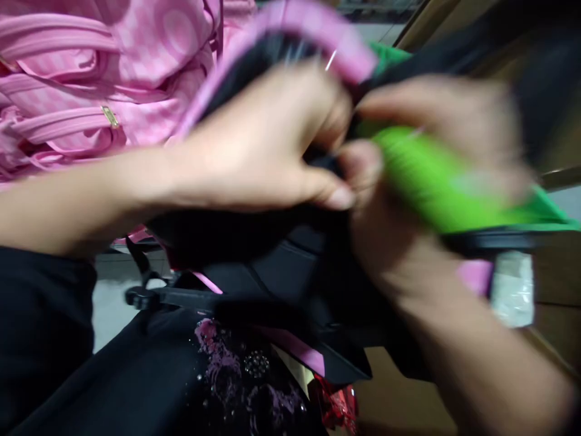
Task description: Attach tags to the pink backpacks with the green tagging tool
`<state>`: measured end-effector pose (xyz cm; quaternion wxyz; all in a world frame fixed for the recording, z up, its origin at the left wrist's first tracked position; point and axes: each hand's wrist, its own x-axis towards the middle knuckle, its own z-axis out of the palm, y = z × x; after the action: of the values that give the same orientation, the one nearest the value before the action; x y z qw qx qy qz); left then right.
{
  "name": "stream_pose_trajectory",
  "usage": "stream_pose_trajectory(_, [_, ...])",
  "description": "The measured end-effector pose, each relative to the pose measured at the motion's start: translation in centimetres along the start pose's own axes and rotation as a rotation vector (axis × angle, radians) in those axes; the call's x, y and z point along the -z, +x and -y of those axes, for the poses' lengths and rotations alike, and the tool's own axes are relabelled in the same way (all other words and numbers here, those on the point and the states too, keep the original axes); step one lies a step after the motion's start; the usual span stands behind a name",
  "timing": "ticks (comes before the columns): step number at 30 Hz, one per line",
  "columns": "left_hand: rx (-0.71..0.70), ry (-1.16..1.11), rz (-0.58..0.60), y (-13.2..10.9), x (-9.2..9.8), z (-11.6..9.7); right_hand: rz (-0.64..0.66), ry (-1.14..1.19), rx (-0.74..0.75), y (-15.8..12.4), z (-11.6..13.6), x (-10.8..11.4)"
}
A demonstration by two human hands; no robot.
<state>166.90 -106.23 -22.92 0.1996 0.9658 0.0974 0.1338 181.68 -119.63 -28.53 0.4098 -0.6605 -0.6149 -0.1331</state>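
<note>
A black bag with pink edging [281, 242] lies across my lap, its black strap [181, 297] running out to the left. My left hand [281, 133] is closed on the bag's black cloth, thumb and fingers pinched together. Against its fingertips, my right hand [370, 181] is closed at the same black cloth, smeared by motion. Just right of it is a bright green ridged thing [422, 175], whose kind I cannot make out. A further blurred hand [458, 121] lies over the green thing. It seems to be another person's, but I cannot tell for sure.
Pink patterned bags [136, 54] with straps and gold buckles are piled at the upper left. A green edge [549, 209] and a clear plastic packet [512, 290] show at the right. Brown cardboard [399, 393] and shiny red wrapping [336, 402] are below.
</note>
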Motion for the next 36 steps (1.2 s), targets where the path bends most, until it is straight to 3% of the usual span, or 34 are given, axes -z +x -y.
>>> stream_pose_trajectory(1, [0.018,-0.044,0.061,-0.4,-2.2,1.5,-0.082,-0.07,0.089,-1.6,-0.4,-1.8])
stream_pose_trajectory(4, [0.031,-0.071,0.253,-0.7,-8.0,5.2,-0.11,-0.172,0.224,-7.2,-2.8,-7.3])
stream_pose_trajectory(7, [-0.086,-0.074,0.166,1.0,-9.3,6.6,-0.278,-0.077,0.028,-10.8,-5.0,-9.8])
stream_pose_trajectory(9, [-0.151,0.052,0.063,3.0,-8.6,6.8,-0.292,0.002,-0.023,-11.4,-5.6,-9.8])
stream_pose_trajectory(10, [-0.175,0.133,0.071,4.2,-8.3,6.9,-0.27,0.029,-0.008,-11.5,-5.7,-9.5])
stream_pose_trajectory(12, [-0.22,0.253,0.206,6.3,-8.5,7.3,-0.214,0.038,0.021,-11.5,-5.6,-8.9])
stream_pose_trajectory(14, [-0.246,0.347,0.324,7.9,-9.9,8.1,-0.156,0.015,0.025,-11.9,-5.5,-8.4])
stream_pose_trajectory(16, [-0.282,0.43,0.331,8.7,-11.8,9.0,-0.073,0.0,0.043,-12.6,-5.8,-8.0])
stream_pose_trajectory(19, [-0.356,0.466,0.269,8.8,-13.9,9.8,0.063,0.027,0.072,-13.4,-6.7,-7.5])
stream_pose_trajectory(22, [-0.391,0.469,0.244,8.4,-14.6,9.5,0.115,0.093,0.042,-13.5,-7.7,-7.3])
stream_pose_trajectory(26, [-0.352,0.577,0.281,8.1,-15.7,8.7,0.087,0.215,-0.051,-13.7,-8.8,-8.0])
stream_pose_trajectory(31, [-0.314,0.627,0.289,8.6,-17.4,9.0,0.035,0.206,-0.238,-13.2,-9.8,-8.1])
stream_pose_trajectory(36, [-0.335,0.635,0.232,8.7,-17.5,9.2,0.282,0.258,-0.289,-10.6,-10.8,-5.5])
